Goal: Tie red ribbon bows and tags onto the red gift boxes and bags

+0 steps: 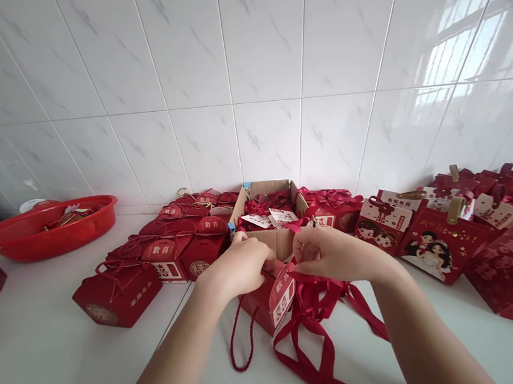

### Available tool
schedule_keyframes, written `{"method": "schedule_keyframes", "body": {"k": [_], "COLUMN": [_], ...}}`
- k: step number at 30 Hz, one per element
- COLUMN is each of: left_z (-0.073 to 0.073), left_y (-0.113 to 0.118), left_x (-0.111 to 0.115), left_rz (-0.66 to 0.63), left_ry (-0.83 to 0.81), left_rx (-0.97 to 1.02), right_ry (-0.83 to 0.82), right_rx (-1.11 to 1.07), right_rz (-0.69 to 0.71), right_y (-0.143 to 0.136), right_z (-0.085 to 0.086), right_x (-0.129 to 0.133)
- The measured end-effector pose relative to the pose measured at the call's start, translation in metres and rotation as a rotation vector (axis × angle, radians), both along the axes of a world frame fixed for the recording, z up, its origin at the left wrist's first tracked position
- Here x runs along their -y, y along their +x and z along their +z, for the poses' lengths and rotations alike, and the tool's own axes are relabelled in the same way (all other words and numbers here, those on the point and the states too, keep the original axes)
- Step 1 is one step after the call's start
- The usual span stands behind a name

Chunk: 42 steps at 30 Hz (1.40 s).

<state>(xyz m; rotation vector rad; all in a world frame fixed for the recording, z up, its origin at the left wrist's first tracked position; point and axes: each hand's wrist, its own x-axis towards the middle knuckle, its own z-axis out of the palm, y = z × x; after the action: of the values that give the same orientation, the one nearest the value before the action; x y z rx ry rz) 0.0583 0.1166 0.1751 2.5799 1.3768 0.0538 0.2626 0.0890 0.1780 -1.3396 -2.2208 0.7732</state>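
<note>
The small red box [270,300] is standing on the white bench [119,371], just in front of the open cardboard carton [281,236], and is showing 歡喜 on its rounded flap and a large 囍 on a white panel below. The left hand [241,264] is curling over the box's top and holding it, its fingertips partly out of sight. The right hand [327,253] is bending its fingers towards its thumb at the flap's edge, beside the red ribbons [315,341]; whether it is pinching one is hard to tell. A twisted cord handle [233,350] is hanging from the box onto the bench. To the left, the grouped red boxes [166,251] are repeating 歡喜 and 囍, while the nearest box [123,297] is carrying gold characters too small to read. To the right, a bag with a cartoon couple [443,242] is bearing gold writing that a gold clip [455,209] is partly covering. White cards [283,216] are lying in the carton, their print blurred. The red basin [60,240] at far left is holding wrapped items, hard to make out.
</note>
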Motion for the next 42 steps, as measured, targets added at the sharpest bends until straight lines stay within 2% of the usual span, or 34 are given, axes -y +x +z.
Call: {"method": "schedule_keyframes", "body": {"k": [2, 7, 20, 32, 37, 42], "left_z": [-0.003, -0.005, 0.004, 0.004, 0.006, 0.007], "left_y": [0.002, 0.005, 0.0, -0.001, -0.005, -0.007], "left_x": [-0.003, -0.007, -0.002, -0.001, 0.002, 0.0], "left_rz": [0.02, 0.038, 0.085, -0.005, -0.008, -0.023], "left_ry": [-0.071, -0.102, -0.139, -0.105, -0.125, -0.149], "left_rx": [-0.013, -0.044, -0.067, -0.081, -0.096, -0.098], "right_ry": [-0.012, -0.007, -0.042, -0.005, -0.048, 0.009], "right_rx": [0.025, 0.073, 0.025, -0.016, -0.041, -0.052], "right_rz": [-0.033, -0.062, -0.067, -0.011, -0.033, -0.096], "right_y": [-0.003, -0.006, -0.011, -0.019, -0.022, -0.025], "right_z": [-0.003, -0.011, -0.014, -0.021, -0.023, -0.023], "right_x": [-0.003, -0.01, -0.013, -0.018, -0.018, -0.017]}}
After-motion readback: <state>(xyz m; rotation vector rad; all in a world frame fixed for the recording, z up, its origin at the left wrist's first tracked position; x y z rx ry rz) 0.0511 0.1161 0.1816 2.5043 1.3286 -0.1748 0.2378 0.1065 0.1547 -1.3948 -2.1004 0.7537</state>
